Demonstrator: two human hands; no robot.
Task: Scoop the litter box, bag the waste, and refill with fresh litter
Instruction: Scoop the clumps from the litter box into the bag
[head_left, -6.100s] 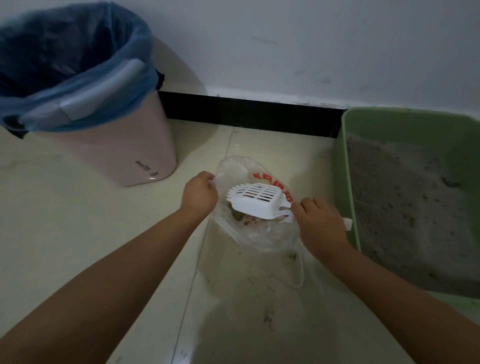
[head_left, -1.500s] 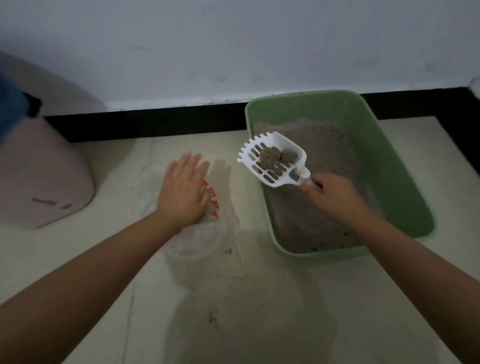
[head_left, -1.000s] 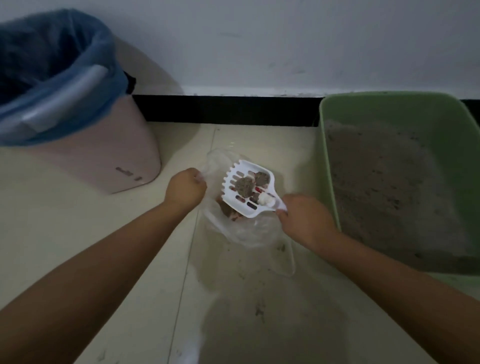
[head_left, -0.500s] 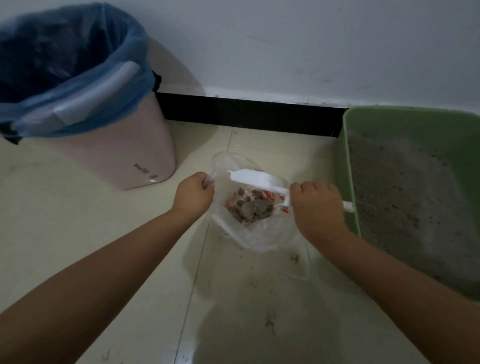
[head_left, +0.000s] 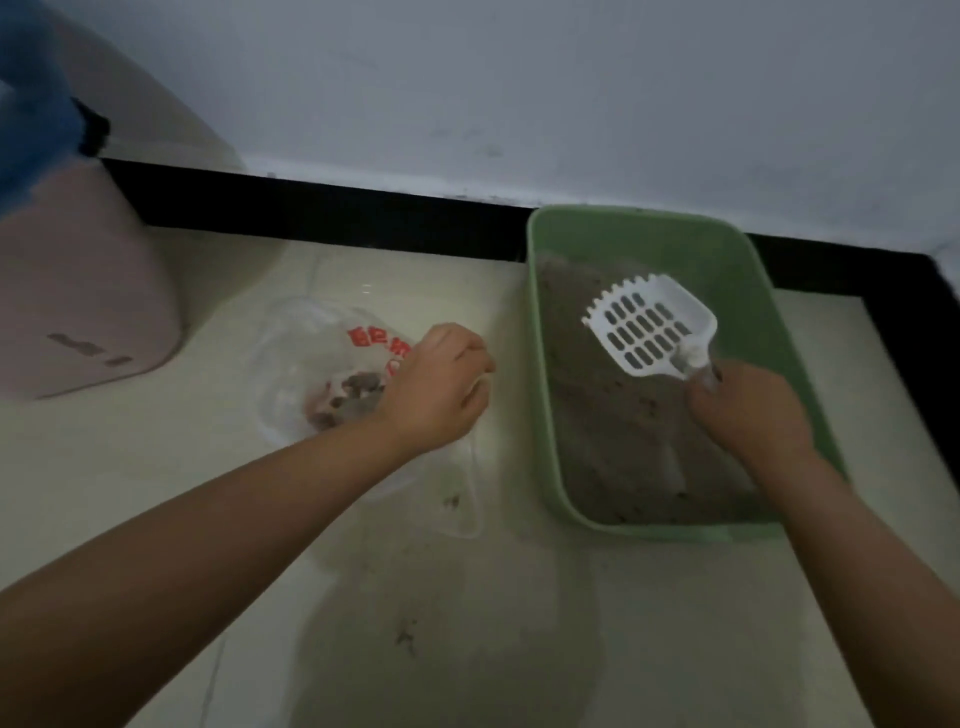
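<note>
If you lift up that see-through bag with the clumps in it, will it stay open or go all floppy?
Probably floppy: the clear plastic bag looks thin and crumpled on the floor. The left hand rests at its edge. The clumps would likely make the bottom sag, so it may swing a bit.

A rectangular green plastic litter box (head_left: 546, 332) sits on the floor at three o'clock, holding grey, speckled litter (head_left: 613, 431). Above the litter, a white slotted plastic scoop (head_left: 644, 325) is empty, its toothed edge tilted toward eleven o'clock. At nine o'clock from the box lies a crumpled clear plastic bag with red print (head_left: 301, 358), open, with brownish-grey clumps (head_left: 348, 395) inside.
</note>
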